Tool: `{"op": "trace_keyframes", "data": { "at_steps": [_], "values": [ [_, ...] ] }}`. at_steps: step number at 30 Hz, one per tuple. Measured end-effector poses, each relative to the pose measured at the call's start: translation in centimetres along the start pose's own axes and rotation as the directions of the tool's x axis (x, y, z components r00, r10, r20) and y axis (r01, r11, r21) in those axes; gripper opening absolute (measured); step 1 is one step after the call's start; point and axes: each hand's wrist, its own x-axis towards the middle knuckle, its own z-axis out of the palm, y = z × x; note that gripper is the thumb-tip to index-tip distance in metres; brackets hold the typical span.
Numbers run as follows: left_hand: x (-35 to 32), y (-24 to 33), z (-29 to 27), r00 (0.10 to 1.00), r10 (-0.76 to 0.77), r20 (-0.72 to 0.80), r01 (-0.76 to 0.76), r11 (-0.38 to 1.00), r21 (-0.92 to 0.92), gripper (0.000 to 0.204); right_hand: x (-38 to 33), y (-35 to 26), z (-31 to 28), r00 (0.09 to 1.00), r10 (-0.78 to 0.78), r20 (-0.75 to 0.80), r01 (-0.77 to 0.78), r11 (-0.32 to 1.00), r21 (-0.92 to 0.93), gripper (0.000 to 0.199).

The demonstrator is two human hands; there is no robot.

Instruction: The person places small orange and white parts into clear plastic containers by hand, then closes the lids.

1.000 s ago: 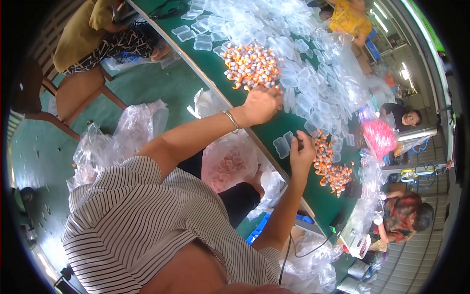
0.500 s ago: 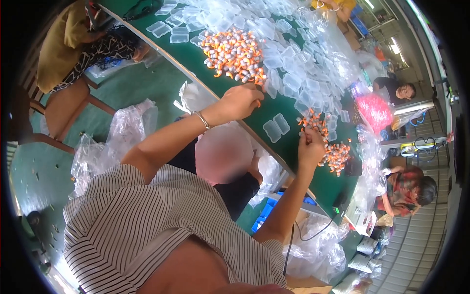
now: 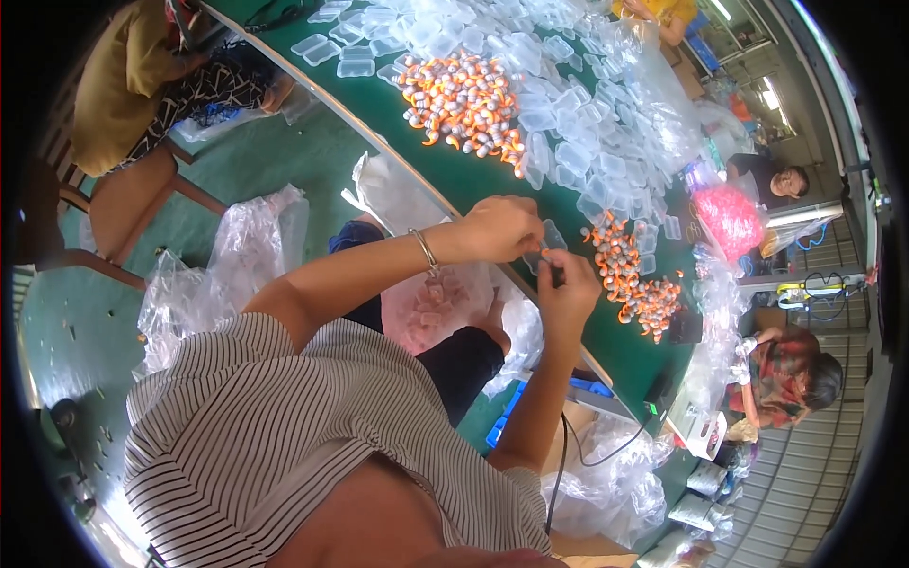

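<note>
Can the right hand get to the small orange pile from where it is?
Probably yes. The right hand is at a clear case with the left hand, and the small orange pile lies just beyond on the green table, nothing between; it must free itself first.

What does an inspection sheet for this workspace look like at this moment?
Surface: green table, crowded.
Job's things: clear case between both hands; orange-and-white pieces piled beside them.
Clutter: empty cases; second pile; plastic bags on the floor.
Grippers: left hand and right hand meet on the case.
Cables: black cable under the right arm.
Surroundings: other people seated around; pink bag.
</note>
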Motion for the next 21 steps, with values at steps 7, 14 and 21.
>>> {"op": "trace_keyframes", "data": {
  "at_steps": [7, 14, 21],
  "values": [
    [-0.5, 0.6, -1.3, 0.997, 0.038, 0.072, -0.038, 0.999, 0.006, 0.029, 0.3, 0.5, -0.6, 0.975, 0.183, 0.129, -0.194, 0.978, 0.076, 0.025],
    [-1.0, 0.2, -0.8, 0.992, 0.07, 0.106, -0.085, 0.987, 0.135, 0.043, 0.7, 2.1, 0.3, 0.968, 0.222, 0.12, -0.237, 0.962, 0.132, 0.026],
    [-1.1, -0.1, -0.5, 0.968, 0.245, 0.056, -0.251, 0.937, 0.244, 0.041, 0.0, 0.9, -0.5, 0.993, -0.023, 0.115, -0.016, 0.945, 0.327, 0.029]
  ]
}}
